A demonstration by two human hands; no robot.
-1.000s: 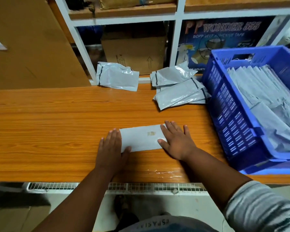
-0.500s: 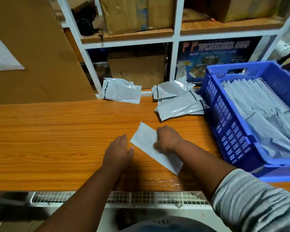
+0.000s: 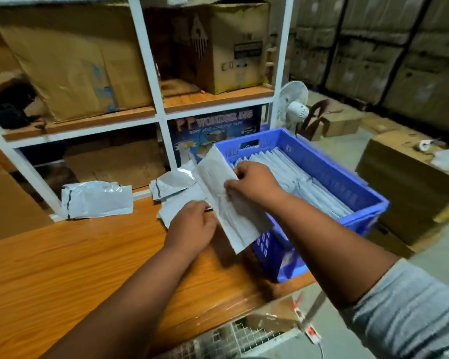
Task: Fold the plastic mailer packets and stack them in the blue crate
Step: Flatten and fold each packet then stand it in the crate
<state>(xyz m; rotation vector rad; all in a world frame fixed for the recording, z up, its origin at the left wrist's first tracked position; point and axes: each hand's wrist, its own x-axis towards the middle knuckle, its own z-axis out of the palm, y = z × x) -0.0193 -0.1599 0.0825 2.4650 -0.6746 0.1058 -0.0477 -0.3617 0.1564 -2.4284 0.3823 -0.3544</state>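
Note:
A folded white mailer packet [image 3: 219, 187] is lifted off the wooden table [image 3: 75, 255] and stands tilted in front of the blue crate [image 3: 329, 174]. My right hand [image 3: 252, 181] pinches its right edge near the middle. My left hand [image 3: 192, 226] is at its lower left edge with fingers curled; whether it grips the packet is unclear. The crate holds rows of folded packets [image 3: 296, 174]. A small pile of unfolded grey packets [image 3: 176, 187] lies on the table behind my hands, and a single grey packet [image 3: 96, 199] lies further left.
White shelving [image 3: 156, 110] with cardboard boxes stands behind the table. A white fan [image 3: 294, 104] and more cardboard boxes [image 3: 405, 182] are on the floor to the right. A wire grille [image 3: 233, 338] runs under the table's front edge.
The folded packet has left the table and risen toward the crate in my right hand. My left hand followed it up and right. The view swung right.

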